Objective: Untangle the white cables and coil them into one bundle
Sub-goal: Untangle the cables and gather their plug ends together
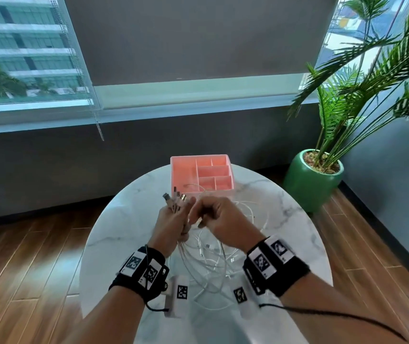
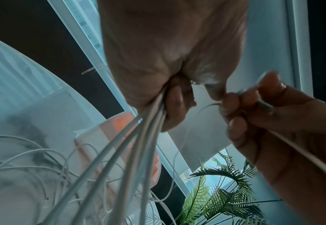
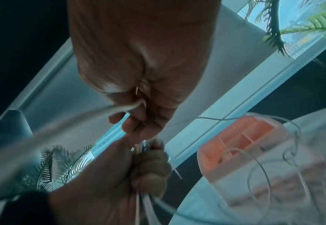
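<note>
My left hand (image 1: 173, 223) held a fistful of white cables (image 2: 148, 126) upright above the round marble bench (image 1: 129, 219), its grip closed around them, plug ends (image 1: 174, 198) fanning out on top. My right hand (image 1: 219, 220), just beside it, pinched a single cable in curled fingers (image 2: 233, 106). The rest of the cables lay in loose tangled loops (image 1: 210, 264) on the bench beneath both wrists. Behind my hands sat a pink divided organiser (image 1: 202, 173); a potted palm (image 1: 315, 180) stood on the floor at right
</note>
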Demonstrator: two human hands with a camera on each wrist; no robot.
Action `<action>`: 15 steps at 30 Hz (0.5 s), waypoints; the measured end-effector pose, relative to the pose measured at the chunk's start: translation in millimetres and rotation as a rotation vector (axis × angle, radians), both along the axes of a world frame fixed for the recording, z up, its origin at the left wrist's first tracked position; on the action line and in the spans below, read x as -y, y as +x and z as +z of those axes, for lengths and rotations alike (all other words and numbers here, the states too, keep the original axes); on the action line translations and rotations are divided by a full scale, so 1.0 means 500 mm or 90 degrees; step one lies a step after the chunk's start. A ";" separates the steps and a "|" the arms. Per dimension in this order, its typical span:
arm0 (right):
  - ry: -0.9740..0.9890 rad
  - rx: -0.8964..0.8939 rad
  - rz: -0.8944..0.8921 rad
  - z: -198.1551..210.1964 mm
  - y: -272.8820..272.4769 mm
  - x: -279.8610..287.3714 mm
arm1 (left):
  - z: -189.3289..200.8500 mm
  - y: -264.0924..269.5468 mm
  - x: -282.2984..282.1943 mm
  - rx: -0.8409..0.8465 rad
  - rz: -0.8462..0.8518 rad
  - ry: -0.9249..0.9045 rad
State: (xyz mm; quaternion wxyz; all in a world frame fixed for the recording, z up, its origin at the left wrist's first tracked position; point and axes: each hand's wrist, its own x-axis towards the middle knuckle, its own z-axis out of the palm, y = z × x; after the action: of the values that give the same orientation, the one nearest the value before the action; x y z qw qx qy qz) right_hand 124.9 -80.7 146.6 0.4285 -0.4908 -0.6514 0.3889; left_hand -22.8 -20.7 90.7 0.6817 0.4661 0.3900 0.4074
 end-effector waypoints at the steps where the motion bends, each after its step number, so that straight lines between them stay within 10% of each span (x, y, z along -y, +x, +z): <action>1: 0.001 0.001 0.001 -0.016 -0.012 0.007 | -0.005 0.001 -0.001 -0.024 -0.010 -0.001; 7: -0.045 -0.057 0.001 -0.072 -0.033 0.029 | -0.015 -0.008 -0.007 -0.075 0.052 0.025; 12: -0.279 -0.306 -0.317 -0.103 0.016 -0.010 | -0.001 -0.014 0.002 -0.024 0.012 0.036; 15: -0.400 -0.517 -0.295 -0.108 0.065 -0.053 | -0.001 -0.015 0.008 -0.047 -0.039 0.065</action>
State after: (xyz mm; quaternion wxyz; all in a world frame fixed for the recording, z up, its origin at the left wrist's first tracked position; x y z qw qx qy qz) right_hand 157.3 -54.3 92.6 0.5522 -0.5358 -0.1620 0.6179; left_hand -30.5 -24.7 90.3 0.6546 0.5262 0.3792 0.3884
